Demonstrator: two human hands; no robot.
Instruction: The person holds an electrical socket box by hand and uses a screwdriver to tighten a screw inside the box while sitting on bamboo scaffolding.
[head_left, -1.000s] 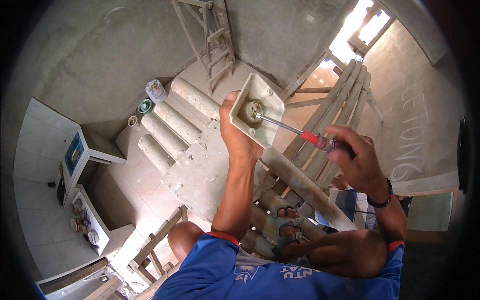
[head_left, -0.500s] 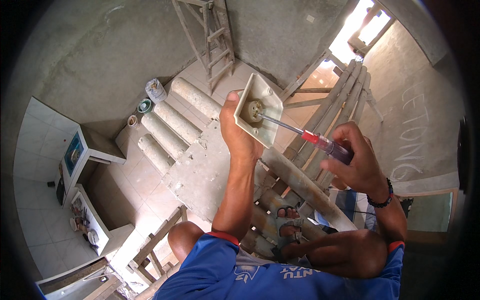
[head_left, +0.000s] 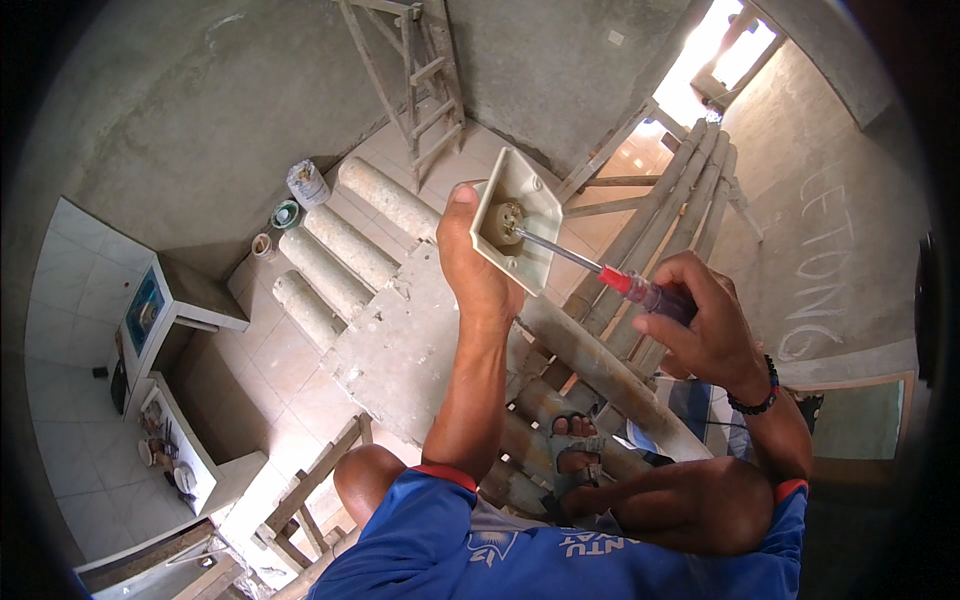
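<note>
My left hand (head_left: 478,270) is closed round an off-white plastic box (head_left: 534,222), holding it up with its hollow inside toward me. A pale round fitting (head_left: 500,222) with small brass-coloured parts sits in the box. My right hand (head_left: 700,325) grips a screwdriver (head_left: 650,294) with a red and translucent purplish handle. Its long metal shaft reaches into the box, and the tip touches the round fitting.
I sit on poles (head_left: 600,400) beside a speckled grey board (head_left: 380,370). Several pale cylinders (head_left: 370,250) and buckets (head_left: 307,182) lie beyond it. A wooden ladder (head_left: 430,90) leans at the back, bamboo poles (head_left: 690,200) slope on the right, and a tiled counter (head_left: 210,290) stands left.
My right hand has shifted slightly left and changed its finger position on the screwdriver handle. The box tilts a little differently than a second ago, with the tip still at the fitting.
</note>
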